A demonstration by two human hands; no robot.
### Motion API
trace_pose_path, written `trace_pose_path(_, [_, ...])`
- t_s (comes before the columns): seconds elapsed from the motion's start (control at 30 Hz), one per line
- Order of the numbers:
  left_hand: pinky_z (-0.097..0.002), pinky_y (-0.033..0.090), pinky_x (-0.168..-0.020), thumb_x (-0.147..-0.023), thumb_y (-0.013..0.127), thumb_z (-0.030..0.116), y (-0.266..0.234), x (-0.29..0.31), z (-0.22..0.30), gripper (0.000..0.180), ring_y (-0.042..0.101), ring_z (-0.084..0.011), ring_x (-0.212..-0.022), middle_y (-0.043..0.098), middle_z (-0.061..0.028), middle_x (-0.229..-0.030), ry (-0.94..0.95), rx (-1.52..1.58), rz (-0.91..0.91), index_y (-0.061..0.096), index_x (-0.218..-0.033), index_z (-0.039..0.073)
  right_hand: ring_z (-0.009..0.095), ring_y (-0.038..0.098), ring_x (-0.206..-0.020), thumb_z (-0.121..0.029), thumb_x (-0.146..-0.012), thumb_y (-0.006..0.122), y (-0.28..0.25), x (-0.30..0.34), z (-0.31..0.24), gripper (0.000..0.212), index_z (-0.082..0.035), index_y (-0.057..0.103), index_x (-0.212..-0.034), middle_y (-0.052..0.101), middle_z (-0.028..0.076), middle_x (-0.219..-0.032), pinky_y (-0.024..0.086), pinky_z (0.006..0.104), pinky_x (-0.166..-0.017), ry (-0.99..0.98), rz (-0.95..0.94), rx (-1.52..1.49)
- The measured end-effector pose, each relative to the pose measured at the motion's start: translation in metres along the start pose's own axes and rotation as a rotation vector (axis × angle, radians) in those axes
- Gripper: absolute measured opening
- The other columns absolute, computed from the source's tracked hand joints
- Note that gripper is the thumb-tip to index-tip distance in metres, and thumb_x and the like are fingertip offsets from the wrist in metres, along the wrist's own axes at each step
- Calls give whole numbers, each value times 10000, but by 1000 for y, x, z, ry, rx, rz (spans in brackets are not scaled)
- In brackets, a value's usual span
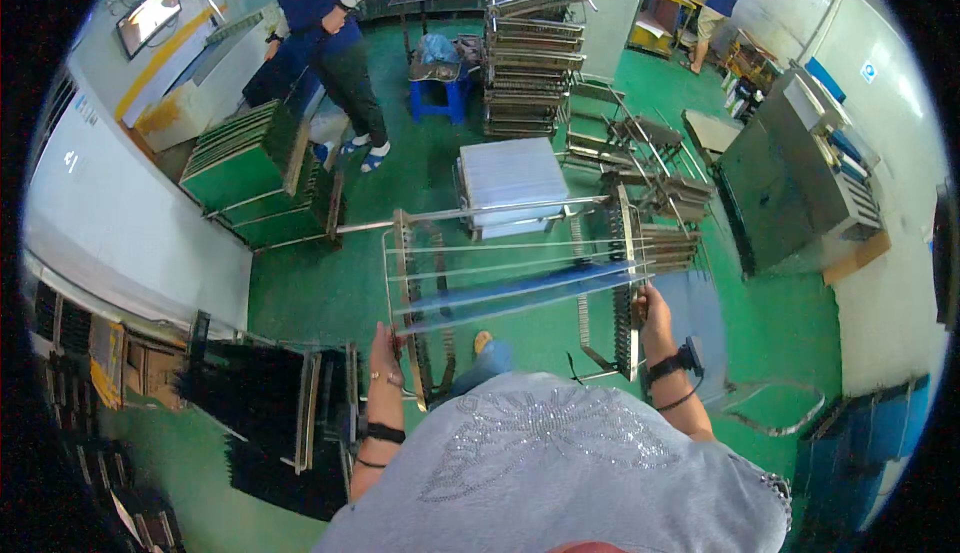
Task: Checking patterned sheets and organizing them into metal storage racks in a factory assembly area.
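In front of me stands a metal slotted rack [628, 283] with toothed side rails and long crossbars. Several thin, glossy panels lie across it, at least one tinted blue. My left hand [385, 358] is at the near left end of the nearest thin clear panel [520, 301], fingers pointing up along its edge. At the opposite end, my right hand [655, 318] has its fingers curled by the right rail. Both hands appear to grip this panel by its short ends; the rails partly hide the fingertips.
Beyond the rack is a stack of pale sheets [512, 178]. Tall piled racks [535, 63] stand behind it, with a blue stool [437, 98] alongside. Green panels in racks [240, 163] are at left, dark racks [270, 403] near left, a metal cabinet [790, 173] right. Two people stand farther off.
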State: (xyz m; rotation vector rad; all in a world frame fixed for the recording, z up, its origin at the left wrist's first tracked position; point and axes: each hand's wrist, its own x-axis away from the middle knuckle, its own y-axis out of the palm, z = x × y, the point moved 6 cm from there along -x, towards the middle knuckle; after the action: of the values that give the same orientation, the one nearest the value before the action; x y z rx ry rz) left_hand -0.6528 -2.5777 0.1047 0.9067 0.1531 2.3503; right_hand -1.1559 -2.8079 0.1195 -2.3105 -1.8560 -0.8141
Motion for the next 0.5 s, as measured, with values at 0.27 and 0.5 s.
trace_pose_path(0.27, [-229, 329, -545, -815, 548, 490, 187, -189, 57, 460, 447, -103, -559, 508, -6, -610, 18, -130, -69, 586, -924, 44, 55, 415, -477, -251, -878, 504, 77, -157, -50, 212, -109, 530, -723, 499, -38, -595, 322, 184, -440, 31, 150, -205])
trace_pose_path(0.5, [-276, 382, -591, -785, 583, 504, 292, -314, 65, 489, 494, -137, -610, 539, -49, -669, -122, -82, -13, 580, -886, 25, 51, 407, -462, -298, -855, 517, 155, -322, -80, 243, -123, 521, -686, 457, -62, -542, 287, 195, -417, 213, 156, 1])
